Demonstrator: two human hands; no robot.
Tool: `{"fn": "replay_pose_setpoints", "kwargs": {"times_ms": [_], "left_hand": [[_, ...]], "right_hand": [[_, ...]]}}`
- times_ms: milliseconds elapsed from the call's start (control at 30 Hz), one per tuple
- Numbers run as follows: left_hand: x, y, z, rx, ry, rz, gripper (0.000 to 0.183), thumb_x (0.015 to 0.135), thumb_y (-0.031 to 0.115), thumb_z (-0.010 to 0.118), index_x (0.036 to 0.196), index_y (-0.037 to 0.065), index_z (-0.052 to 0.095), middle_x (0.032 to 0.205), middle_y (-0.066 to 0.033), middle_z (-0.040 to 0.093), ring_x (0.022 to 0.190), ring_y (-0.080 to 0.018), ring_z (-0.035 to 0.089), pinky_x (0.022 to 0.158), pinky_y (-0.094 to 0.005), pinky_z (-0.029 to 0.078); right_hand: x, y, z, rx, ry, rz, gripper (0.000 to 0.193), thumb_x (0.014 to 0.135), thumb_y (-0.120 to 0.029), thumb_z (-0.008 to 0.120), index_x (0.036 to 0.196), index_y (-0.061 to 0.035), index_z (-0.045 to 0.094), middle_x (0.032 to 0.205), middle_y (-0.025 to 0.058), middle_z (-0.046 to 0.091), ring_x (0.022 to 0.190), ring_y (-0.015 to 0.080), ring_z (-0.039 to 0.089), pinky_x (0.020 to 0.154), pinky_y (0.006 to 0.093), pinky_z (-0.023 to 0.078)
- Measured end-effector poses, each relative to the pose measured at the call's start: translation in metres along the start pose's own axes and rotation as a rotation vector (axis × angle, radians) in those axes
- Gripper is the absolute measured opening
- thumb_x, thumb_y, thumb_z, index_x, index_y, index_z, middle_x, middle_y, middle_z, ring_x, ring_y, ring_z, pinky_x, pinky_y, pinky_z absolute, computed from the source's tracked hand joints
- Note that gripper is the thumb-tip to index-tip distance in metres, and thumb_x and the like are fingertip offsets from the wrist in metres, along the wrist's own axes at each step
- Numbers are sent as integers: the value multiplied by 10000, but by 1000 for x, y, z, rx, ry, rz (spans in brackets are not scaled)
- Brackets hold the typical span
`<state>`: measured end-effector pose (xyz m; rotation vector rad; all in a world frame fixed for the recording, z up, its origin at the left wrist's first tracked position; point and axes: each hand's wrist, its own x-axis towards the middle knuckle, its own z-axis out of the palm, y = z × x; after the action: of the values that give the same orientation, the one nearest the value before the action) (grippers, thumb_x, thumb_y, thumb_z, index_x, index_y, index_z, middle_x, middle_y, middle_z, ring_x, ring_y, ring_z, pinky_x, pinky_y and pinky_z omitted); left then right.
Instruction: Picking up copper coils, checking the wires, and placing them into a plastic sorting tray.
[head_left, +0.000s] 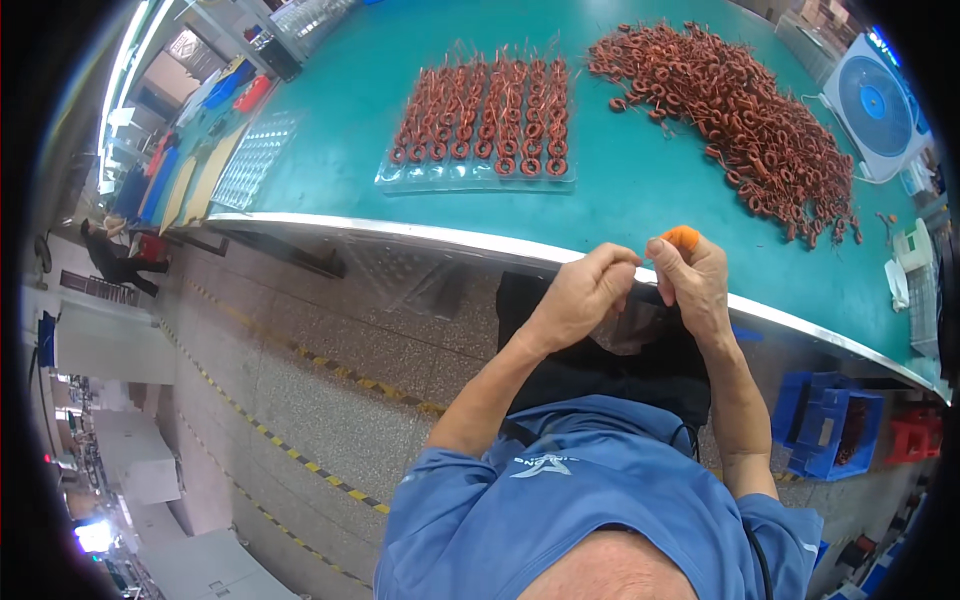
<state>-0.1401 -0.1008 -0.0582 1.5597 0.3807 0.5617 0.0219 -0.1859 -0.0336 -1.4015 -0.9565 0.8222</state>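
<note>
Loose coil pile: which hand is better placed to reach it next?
Likely the right hand: it is nearer the loose coil pile, which lies toward the right of the green table; the left hand is farther away.

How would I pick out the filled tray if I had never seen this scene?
Find the large green tabletop. On it, left of the big heap of copper-red rings, lies a clear plastic tray. Its rings stand in straight rows, unlike the jumbled heap.
</note>
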Motion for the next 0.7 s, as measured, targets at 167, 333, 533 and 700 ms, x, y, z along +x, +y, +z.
{"fn": "replay_pose_setpoints", "kwargs": {"times_ms": [167,333,533,700], "left_hand": [[-5,6,-2,78,-23,47,302,1033,272,445,1161,12,531,680,-30,570,573,-111,556,517,-246,451],[-12,7,2,-349,-155,7,226,1025,200,442,1172,42,508,694,-29,574,571,-82,553,490,-215,441],[-17,10,11,-99,-87,108,249,1027,234,459,1132,16,518,683,-36,535,562,-103,515,512,-232,423],[-17,9,14,-260,-103,115,271,1027,254,458,1155,19,499,710,-37,545,561,-102,513,514,-231,419]], "right_hand": [[1,-1,3,173,-94,80,206,920,-225,654,896,-21,637,630,-11,567,494,50,486,442,188,336],[-16,-6,9,50,3,-114,136,886,-93,671,932,30,637,686,39,642,555,77,561,505,213,439],[-28,-4,-1,-472,47,-654,108,901,-81,655,961,8,640,712,50,646,580,113,604,529,230,469],[-23,-21,0,260,-110,-172,191,915,-178,660,982,-3,627,754,38,615,587,101,575,500,210,415]]}}
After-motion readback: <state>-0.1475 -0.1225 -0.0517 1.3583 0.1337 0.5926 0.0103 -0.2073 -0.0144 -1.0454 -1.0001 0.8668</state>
